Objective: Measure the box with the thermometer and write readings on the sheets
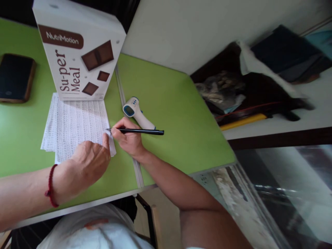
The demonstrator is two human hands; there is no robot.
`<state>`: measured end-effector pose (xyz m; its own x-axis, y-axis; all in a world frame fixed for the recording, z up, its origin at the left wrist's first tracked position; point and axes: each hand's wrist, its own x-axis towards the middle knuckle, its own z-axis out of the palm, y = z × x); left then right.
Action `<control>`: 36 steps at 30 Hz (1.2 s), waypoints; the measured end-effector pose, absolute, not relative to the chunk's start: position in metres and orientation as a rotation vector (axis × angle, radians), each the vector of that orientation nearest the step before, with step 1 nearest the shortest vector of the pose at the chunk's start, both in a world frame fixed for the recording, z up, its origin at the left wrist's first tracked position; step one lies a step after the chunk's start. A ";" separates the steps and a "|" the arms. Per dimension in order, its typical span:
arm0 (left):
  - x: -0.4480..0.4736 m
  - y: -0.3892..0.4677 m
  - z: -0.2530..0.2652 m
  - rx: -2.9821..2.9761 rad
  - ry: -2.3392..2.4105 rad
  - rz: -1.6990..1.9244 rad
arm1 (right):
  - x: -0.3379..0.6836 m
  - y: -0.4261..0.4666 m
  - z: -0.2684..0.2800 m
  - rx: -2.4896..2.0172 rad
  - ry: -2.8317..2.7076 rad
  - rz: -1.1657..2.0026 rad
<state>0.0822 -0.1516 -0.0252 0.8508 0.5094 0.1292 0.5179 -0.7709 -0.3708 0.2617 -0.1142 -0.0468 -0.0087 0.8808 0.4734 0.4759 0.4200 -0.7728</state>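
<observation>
In my right hand (128, 138) a slim black pen (145, 131) is pinched, lying almost level with its tip at the right edge of the top sheet of paper (77, 124). Dense rows of handwritten marks cover that sheet, which lies on a few others fanned out to the left. My left hand (89, 160), with a red braided bracelet (51, 185) at the wrist, rests on the lower part of the paper. Its index finger stretches toward the pen tip, while the other fingers are curled and partly hidden. Just beyond the right hand lies a white and blue infrared thermometer (137, 112).
A white box printed "NutriMotion Su-per Meal" (90, 27) stands upright on the sheets' far end. A dark phone-like device (17, 77) lies at the left of the green table (176, 103). Dark shelving with cloths and bundles (220, 90) is at the right.
</observation>
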 end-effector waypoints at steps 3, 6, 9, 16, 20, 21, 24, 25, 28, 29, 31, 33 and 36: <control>0.081 -0.148 -0.033 -2.681 -0.725 -0.029 | 0.262 -0.114 -0.046 -1.226 -1.622 0.457; 0.079 -0.147 -0.034 -2.704 -0.715 -0.070 | 0.262 -0.113 -0.045 -1.254 -1.623 0.463; 0.080 -0.149 -0.031 -2.679 -0.795 -0.072 | 0.263 -0.112 -0.045 -1.253 -1.635 0.461; 0.081 -0.151 -0.024 -2.677 -0.793 -0.077 | 0.263 -0.113 -0.045 -1.236 -1.637 0.458; 0.080 -0.150 -0.020 -2.651 -0.759 -0.125 | 0.262 -0.113 -0.044 -1.285 -1.654 0.458; 0.079 -0.150 -0.019 -2.654 -0.763 -0.127 | 0.262 -0.113 -0.044 -1.292 -1.655 0.465; 0.079 -0.150 -0.022 -2.673 -0.770 -0.121 | 0.262 -0.113 -0.044 -1.299 -1.656 0.472; 0.079 -0.149 -0.024 -2.679 -0.762 -0.118 | 0.262 -0.113 -0.044 -1.294 -1.658 0.471; 0.081 -0.149 -0.028 -2.680 -0.769 -0.088 | 0.263 -0.113 -0.045 -1.276 -1.647 0.471; 0.081 -0.149 -0.029 -2.676 -0.783 -0.071 | 0.263 -0.113 -0.045 -1.269 -1.639 0.470; 0.082 -0.149 -0.027 -2.670 -0.802 -0.050 | 0.263 -0.113 -0.045 -1.257 -1.625 0.461; 0.082 -0.150 -0.025 -2.666 -0.791 -0.055 | 0.262 -0.113 -0.045 -1.247 -1.626 0.452; 0.081 -0.150 -0.022 -2.645 -0.766 -0.086 | 0.262 -0.113 -0.046 -1.268 -1.638 0.455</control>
